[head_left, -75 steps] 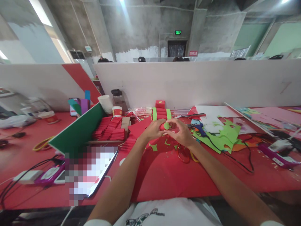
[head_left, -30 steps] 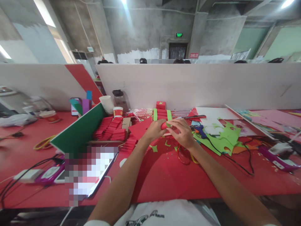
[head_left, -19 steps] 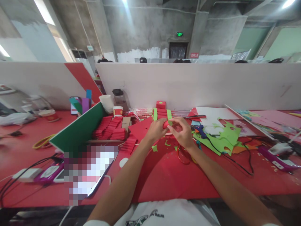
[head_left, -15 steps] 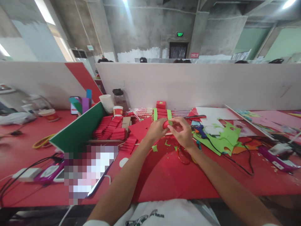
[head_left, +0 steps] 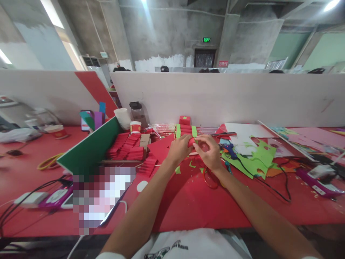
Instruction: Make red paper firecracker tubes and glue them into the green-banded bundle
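Note:
Between my hands is a small red paper roll [head_left: 191,142], partly hidden by the fingers. My left hand [head_left: 181,146] is closed around its left part. My right hand [head_left: 208,149] pinches the roll's right end, where a bit of green shows. Just behind them lies a bundle of red paper tubes [head_left: 185,130] with two light-green bands. A red box with a green star [head_left: 184,119] stands at its back. Orange-handled scissors [head_left: 209,180] rest on the table below my right hand, near scattered green scraps [head_left: 177,170].
Many folded red paper pieces [head_left: 126,147] are heaped at left beside a green board [head_left: 88,151]. A blue glue gun [head_left: 230,150] with a black cord lies right, by cut green paper [head_left: 257,158]. A tablet [head_left: 107,201], paper cups [head_left: 135,127] and a bottle [head_left: 137,112] are on the left.
The fingers have shifted slightly on the red roll, and less of the green at its right end shows. Otherwise the table looks the same.

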Demonstrator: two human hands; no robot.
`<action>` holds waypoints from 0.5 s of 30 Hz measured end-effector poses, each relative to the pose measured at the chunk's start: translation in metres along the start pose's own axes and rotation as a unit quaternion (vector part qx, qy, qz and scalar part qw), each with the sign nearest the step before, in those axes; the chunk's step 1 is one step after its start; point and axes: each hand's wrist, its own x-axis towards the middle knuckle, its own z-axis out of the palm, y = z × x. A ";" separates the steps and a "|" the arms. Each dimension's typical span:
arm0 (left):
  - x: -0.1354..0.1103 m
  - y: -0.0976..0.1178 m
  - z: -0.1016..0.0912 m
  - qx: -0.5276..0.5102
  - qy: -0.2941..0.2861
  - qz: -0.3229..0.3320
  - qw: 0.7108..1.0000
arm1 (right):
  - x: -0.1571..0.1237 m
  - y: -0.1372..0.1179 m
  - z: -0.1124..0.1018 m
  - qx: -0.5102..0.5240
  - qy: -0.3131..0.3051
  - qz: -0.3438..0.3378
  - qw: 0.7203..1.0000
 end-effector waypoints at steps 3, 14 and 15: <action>0.000 0.003 -0.003 0.026 -0.015 -0.015 0.999 | 0.000 0.000 0.001 -0.001 0.003 0.003 1.000; 0.000 0.004 -0.003 0.056 -0.018 -0.037 0.998 | -0.001 0.001 0.000 -0.004 -0.005 0.002 1.000; 0.000 0.004 -0.004 0.055 -0.017 -0.041 0.997 | -0.001 0.001 0.000 -0.004 -0.011 0.002 1.000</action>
